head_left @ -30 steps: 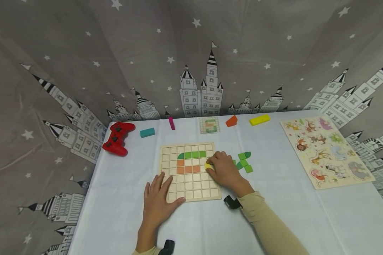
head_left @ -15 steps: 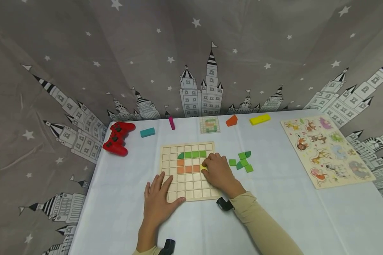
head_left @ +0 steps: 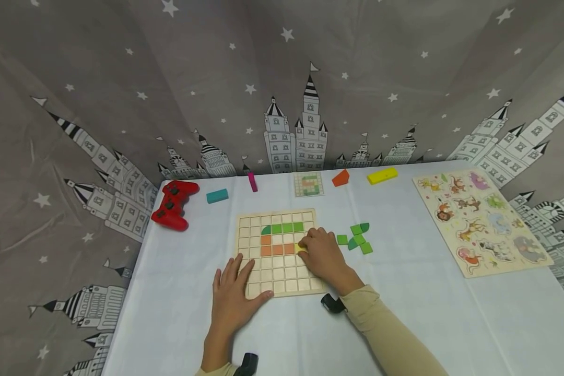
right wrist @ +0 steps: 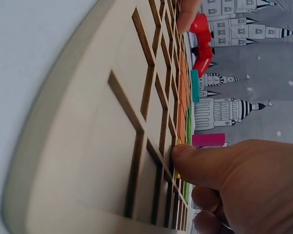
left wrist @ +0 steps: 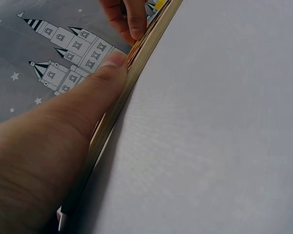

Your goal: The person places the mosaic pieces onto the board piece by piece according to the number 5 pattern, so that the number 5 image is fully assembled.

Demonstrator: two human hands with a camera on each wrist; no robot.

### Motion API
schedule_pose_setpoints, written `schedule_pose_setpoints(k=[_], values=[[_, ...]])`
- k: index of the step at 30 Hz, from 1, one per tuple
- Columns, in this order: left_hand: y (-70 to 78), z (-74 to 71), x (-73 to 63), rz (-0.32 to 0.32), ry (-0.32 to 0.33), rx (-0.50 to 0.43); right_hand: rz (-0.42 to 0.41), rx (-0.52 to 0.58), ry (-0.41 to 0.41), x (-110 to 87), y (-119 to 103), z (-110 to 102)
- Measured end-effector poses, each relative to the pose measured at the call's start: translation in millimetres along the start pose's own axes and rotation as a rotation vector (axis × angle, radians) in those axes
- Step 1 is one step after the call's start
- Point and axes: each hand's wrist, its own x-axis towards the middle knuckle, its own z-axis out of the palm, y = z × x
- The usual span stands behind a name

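A wooden grid board (head_left: 264, 277) lies on the white table, with green tiles (head_left: 288, 227) in one row and orange tiles (head_left: 278, 249) below them. My right hand (head_left: 326, 257) pinches a yellow tile (head_left: 300, 247) at the cell right of the orange row. The right wrist view shows the thumb against its edge; the fingers hide much of the tile. Spread over the board's lower left corner, my left hand (head_left: 235, 292) rests with straight fingers. Its thumb (left wrist: 105, 80) touches the board's edge in the left wrist view.
Loose green tiles (head_left: 359, 239) lie right of the board. Behind it are a pattern card (head_left: 308, 184), an orange block (head_left: 341, 178), a yellow block (head_left: 383, 176), a teal block (head_left: 217, 196) and a magenta block (head_left: 253, 182). A red game controller (head_left: 173, 204) and an animal puzzle (head_left: 481, 224) flank them.
My right hand has moved slightly left with the yellow tile, bringing it beside the orange row. The left hand has stayed in place.
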Motion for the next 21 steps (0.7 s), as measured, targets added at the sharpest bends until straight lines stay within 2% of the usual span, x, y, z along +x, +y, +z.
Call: schedule_pose_setpoints(k=[5, 9, 16, 21], values=[[0.2, 0.5, -0.2, -0.002, 0.004, 0.000, 0.008, 0.008, 0.003, -5.3, 7, -3], [0.7, 1.0, -0.3, -0.007, 0.001, 0.005, 0.052, 0.038, 0.033, -17.0, 25, -6], [0.7, 1.2, -0.5, -0.009, 0.002, 0.007, 0.191, 0.095, 0.078, -52.2, 80, -24], [-1.4, 1.6, -0.2, -0.004, 0.006, 0.010, 0.222, 0.130, 0.058, -73.7, 120, -36]])
